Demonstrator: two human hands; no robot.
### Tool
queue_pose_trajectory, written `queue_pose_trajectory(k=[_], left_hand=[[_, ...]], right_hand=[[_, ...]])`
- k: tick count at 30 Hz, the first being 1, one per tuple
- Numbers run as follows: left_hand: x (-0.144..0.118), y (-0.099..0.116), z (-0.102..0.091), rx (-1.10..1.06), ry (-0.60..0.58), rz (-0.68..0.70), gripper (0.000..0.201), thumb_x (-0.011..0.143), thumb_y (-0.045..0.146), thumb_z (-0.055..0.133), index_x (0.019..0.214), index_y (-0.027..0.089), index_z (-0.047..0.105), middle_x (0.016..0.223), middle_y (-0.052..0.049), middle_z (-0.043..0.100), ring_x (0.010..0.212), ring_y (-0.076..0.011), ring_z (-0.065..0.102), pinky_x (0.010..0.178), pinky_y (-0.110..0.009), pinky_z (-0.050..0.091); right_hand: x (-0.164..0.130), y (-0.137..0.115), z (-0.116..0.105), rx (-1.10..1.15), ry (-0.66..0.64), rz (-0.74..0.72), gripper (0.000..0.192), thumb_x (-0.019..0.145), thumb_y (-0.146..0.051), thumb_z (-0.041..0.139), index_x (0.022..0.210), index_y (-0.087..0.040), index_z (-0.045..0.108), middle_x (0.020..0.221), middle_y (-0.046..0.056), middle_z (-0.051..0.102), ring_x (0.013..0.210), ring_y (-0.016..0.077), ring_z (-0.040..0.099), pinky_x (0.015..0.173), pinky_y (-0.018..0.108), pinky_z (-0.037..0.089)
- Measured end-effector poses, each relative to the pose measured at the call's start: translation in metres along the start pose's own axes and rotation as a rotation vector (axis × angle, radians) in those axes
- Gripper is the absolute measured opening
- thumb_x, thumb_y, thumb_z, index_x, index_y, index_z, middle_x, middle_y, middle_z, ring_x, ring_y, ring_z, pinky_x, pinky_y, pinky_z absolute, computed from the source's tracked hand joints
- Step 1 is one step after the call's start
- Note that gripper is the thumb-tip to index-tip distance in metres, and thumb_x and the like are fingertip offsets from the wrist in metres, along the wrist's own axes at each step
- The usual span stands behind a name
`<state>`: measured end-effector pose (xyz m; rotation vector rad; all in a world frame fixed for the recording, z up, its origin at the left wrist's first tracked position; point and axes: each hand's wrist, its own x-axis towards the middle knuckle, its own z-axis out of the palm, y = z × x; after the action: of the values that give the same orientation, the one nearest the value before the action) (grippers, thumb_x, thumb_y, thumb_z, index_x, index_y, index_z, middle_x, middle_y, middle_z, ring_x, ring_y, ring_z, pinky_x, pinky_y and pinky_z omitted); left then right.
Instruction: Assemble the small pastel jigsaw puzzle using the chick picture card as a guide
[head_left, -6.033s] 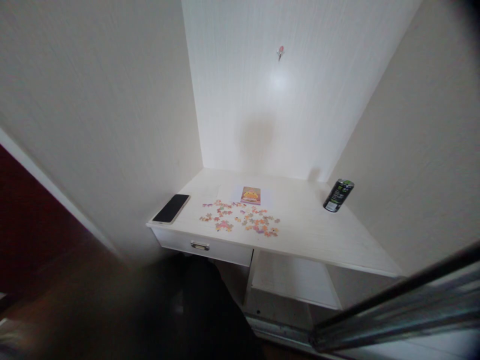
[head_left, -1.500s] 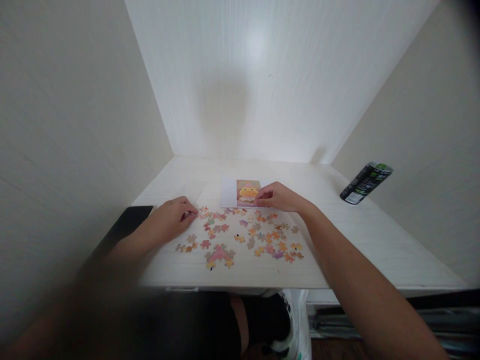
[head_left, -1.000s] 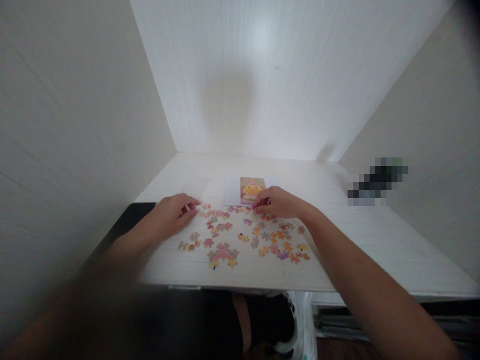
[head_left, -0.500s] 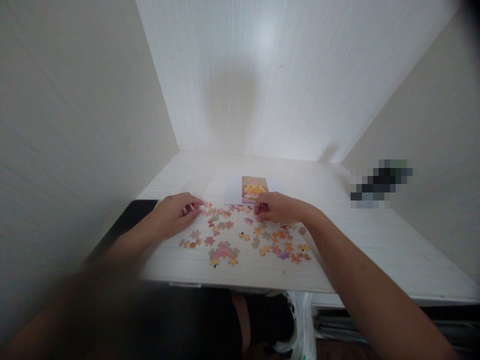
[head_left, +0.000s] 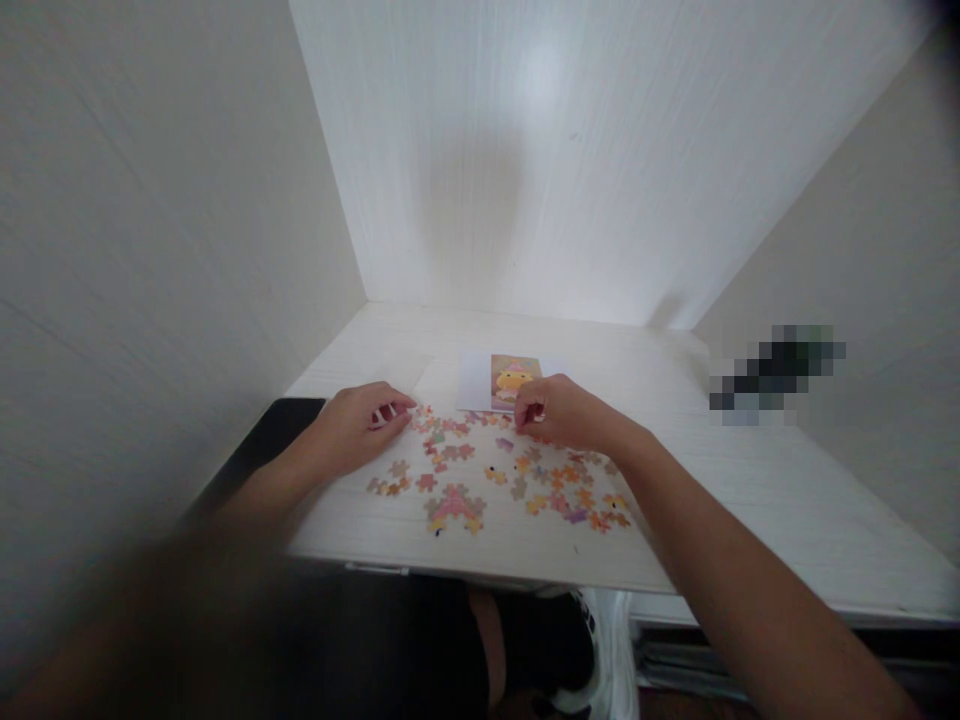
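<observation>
Resting on the white wooden bench [head_left: 720, 500], both hands work the scattered pastel cardboard jigsaw pieces [head_left: 495, 480] spread flat for sorting: left hand [head_left: 358, 428] fingers curled together at their edge, right hand [head_left: 559, 415] fingers pinched on one piece beside the small duck reference picture [head_left: 512, 380].

Matt white wood-grain desk [head_left: 750, 500]; cardboard puzzle pieces [head_left: 495, 480].

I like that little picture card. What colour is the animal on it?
Yellow, on the card, in the head view.
</observation>
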<state>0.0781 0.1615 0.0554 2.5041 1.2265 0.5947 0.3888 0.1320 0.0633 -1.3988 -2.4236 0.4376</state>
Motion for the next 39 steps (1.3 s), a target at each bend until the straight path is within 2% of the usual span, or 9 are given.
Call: queue_pose_trajectory(k=[6, 8, 10, 14, 16, 19, 24, 30, 39], left_hand=[[-0.001, -0.004, 0.005, 0.004, 0.012, 0.036, 0.026, 0.089, 0.035, 0.053, 0.099, 0.019, 0.071, 0.088, -0.005, 0.07, 0.075, -0.0165, 0.063, 0.067, -0.028, 0.047], [-0.001, -0.003, 0.007, 0.012, 0.009, 0.056, 0.026, 0.09, 0.034, 0.052, 0.099, 0.019, 0.071, 0.089, -0.005, 0.07, 0.077, -0.0167, 0.064, 0.07, -0.028, 0.048], [-0.001, 0.0, 0.009, 0.033, 0.005, 0.078, 0.026, 0.091, 0.034, 0.051, 0.1, 0.019, 0.071, 0.09, -0.005, 0.069, 0.078, -0.0172, 0.064, 0.073, -0.03, 0.048], [0.008, 0.016, 0.019, 0.09, -0.025, 0.185, 0.026, 0.094, 0.029, 0.049, 0.098, 0.017, 0.071, 0.096, -0.008, 0.067, 0.089, -0.0203, 0.062, 0.082, -0.033, 0.047], [0.014, 0.028, 0.026, 0.124, -0.074, 0.279, 0.026, 0.094, 0.026, 0.047, 0.1, 0.018, 0.071, 0.1, -0.009, 0.065, 0.094, -0.0218, 0.059, 0.085, -0.035, 0.046], [0.022, 0.046, 0.038, 0.197, -0.106, 0.361, 0.029, 0.094, 0.024, 0.046, 0.114, 0.021, 0.067, 0.11, -0.011, 0.061, 0.097, -0.0236, 0.056, 0.087, -0.039, 0.044], [0.022, 0.058, 0.048, 0.274, -0.088, 0.371, 0.031, 0.096, 0.027, 0.043, 0.119, 0.023, 0.064, 0.116, -0.013, 0.057, 0.099, -0.0262, 0.051, 0.086, -0.044, 0.042], [0.018, 0.052, 0.046, 0.194, -0.109, 0.367, 0.027, 0.096, 0.026, 0.045, 0.113, 0.024, 0.066, 0.118, -0.01, 0.058, 0.107, -0.0265, 0.05, 0.091, -0.044, 0.04], [0.019, 0.05, 0.043, 0.133, -0.108, 0.35, 0.021, 0.094, 0.028, 0.05, 0.102, 0.023, 0.07, 0.113, -0.008, 0.063, 0.104, -0.0253, 0.055, 0.09, -0.043, 0.039]], right_hand=[[-0.003, -0.007, -0.003, -0.113, -0.068, -0.063, 0.019, 0.071, -0.006, 0.057, 0.07, -0.018, 0.072, 0.076, 0.004, 0.072, 0.068, 0.0135, 0.06, 0.07, 0.025, 0.044], [-0.005, -0.005, -0.005, -0.077, -0.094, -0.059, 0.016, 0.075, -0.014, 0.061, 0.079, -0.019, 0.075, 0.08, 0.004, 0.073, 0.069, 0.0141, 0.062, 0.069, 0.025, 0.045], [-0.005, -0.002, -0.006, -0.064, -0.057, -0.034, 0.019, 0.079, -0.018, 0.061, 0.09, -0.02, 0.077, 0.086, 0.004, 0.075, 0.071, 0.0149, 0.063, 0.069, 0.026, 0.045], [0.0, 0.005, -0.002, -0.125, 0.08, -0.015, 0.027, 0.086, -0.016, 0.053, 0.097, -0.021, 0.077, 0.098, 0.007, 0.074, 0.082, 0.0171, 0.064, 0.076, 0.028, 0.046], [0.003, 0.008, 0.002, -0.129, 0.043, -0.048, 0.029, 0.088, -0.014, 0.05, 0.098, -0.02, 0.076, 0.101, 0.008, 0.074, 0.088, 0.0182, 0.064, 0.081, 0.028, 0.046], [0.006, 0.01, 0.007, -0.118, -0.05, -0.067, 0.031, 0.086, -0.011, 0.05, 0.1, -0.02, 0.076, 0.102, 0.008, 0.074, 0.092, 0.0194, 0.064, 0.084, 0.029, 0.045], [0.005, 0.014, 0.007, -0.111, -0.075, -0.026, 0.024, 0.084, -0.013, 0.053, 0.089, -0.02, 0.075, 0.094, 0.007, 0.074, 0.083, 0.0175, 0.063, 0.079, 0.028, 0.044], [0.003, 0.017, 0.004, -0.077, -0.109, 0.058, 0.016, 0.08, -0.016, 0.057, 0.082, -0.018, 0.072, 0.082, 0.006, 0.072, 0.071, 0.0156, 0.06, 0.067, 0.026, 0.042], [0.0, 0.012, 0.003, 0.006, -0.095, 0.089, 0.012, 0.073, -0.013, 0.061, 0.081, -0.018, 0.069, 0.077, 0.003, 0.069, 0.068, 0.0135, 0.058, 0.064, 0.025, 0.042]])
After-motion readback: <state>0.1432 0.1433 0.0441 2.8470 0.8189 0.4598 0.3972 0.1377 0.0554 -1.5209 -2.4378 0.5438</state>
